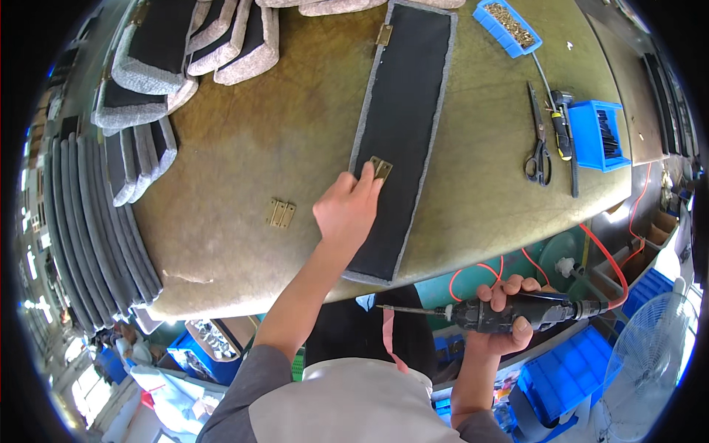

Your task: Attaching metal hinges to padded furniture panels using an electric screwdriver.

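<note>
1. Our left hand (347,207) reaches over the long black rectangular panel with a grey fabric border (402,111); its fingers are pinched together on a flat brass-coloured metal hinge (382,169), at the panel's black face, nearer its left edge than its right.
2. Our right hand (509,314) is to the right of the panel's near end, its fingers wrapped round a black cylindrical power driver with a thin metal bit (473,315).
3. From the bit's tip, just off the panel's near end, the pinched hinge lies farther away from us along the panel. Our left hand is the nearer one. The panel's long axis runs away from us, leaning slightly right; the driver points roughly across it.
4. The pinched hinge looks dull gold; our fingers hide part of its outline.
5. A second brass-coloured hinge (384,35) sits at the panel's far left edge.
</note>
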Tool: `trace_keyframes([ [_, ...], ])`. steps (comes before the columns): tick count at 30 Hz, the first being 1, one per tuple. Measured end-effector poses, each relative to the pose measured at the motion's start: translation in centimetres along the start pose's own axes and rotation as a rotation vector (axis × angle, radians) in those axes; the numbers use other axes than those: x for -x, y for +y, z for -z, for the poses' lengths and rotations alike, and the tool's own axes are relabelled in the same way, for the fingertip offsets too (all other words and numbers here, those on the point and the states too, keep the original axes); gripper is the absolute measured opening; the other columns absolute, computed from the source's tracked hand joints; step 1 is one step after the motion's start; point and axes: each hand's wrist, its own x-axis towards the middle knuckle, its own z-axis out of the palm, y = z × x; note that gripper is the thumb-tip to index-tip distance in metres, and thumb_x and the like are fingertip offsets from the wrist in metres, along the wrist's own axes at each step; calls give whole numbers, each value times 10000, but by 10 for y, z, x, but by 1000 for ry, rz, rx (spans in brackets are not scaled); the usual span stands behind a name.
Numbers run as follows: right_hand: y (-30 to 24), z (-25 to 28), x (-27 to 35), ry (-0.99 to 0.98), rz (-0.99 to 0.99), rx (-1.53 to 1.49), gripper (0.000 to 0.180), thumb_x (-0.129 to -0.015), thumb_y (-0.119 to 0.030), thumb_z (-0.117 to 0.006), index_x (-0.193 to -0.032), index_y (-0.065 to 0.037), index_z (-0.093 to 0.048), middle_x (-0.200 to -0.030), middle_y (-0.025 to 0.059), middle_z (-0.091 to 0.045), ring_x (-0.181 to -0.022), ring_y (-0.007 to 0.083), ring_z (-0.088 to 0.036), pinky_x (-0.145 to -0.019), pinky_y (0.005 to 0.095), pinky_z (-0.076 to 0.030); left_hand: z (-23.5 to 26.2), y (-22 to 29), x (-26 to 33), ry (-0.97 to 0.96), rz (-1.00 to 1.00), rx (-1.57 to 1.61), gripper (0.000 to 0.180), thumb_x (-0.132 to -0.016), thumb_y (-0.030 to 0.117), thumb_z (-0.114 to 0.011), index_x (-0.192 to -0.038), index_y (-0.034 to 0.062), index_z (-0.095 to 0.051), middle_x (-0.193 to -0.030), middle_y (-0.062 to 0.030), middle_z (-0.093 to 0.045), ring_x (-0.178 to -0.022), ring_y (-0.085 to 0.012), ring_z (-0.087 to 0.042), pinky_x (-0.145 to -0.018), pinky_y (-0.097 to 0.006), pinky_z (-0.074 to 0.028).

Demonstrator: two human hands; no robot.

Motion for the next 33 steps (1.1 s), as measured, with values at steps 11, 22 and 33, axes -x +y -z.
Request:
trace_keyframes([
  [11,24,-8,4,-166,-21,187,534,-702,-124,-729,-1167,-58,-475,-1068,155,-566,-795,219,-616,-773,430,-452,39,-42,80,-283,757,806,242,-854,130,-692,-1053,-8,-690,-674,34,-551,-631,-37,-476,-571,-211,-385],
  [22,40,-27,17,-351,35,383,606,-692,-130,-756,-1220,-67,-466,-1079,160,-567,-807,228,-625,-756,446,-456,54,-60,67,-526,871,997,209,-825,101,-702,-980,-41,-705,-759,9,-651,-678,-29,-517,-592,-194,-407],
  [33,59,-56,29,-221,126,578,573,-673,-148,-792,-1157,-102,-489,-1029,115,-578,-757,204,-596,-724,431,-445,43,-59,68,-454,905,1140,197,-816,100,-696,-967,-25,-713,-739,-8,-665,-657,-32,-539,-576,-195,-414],
])
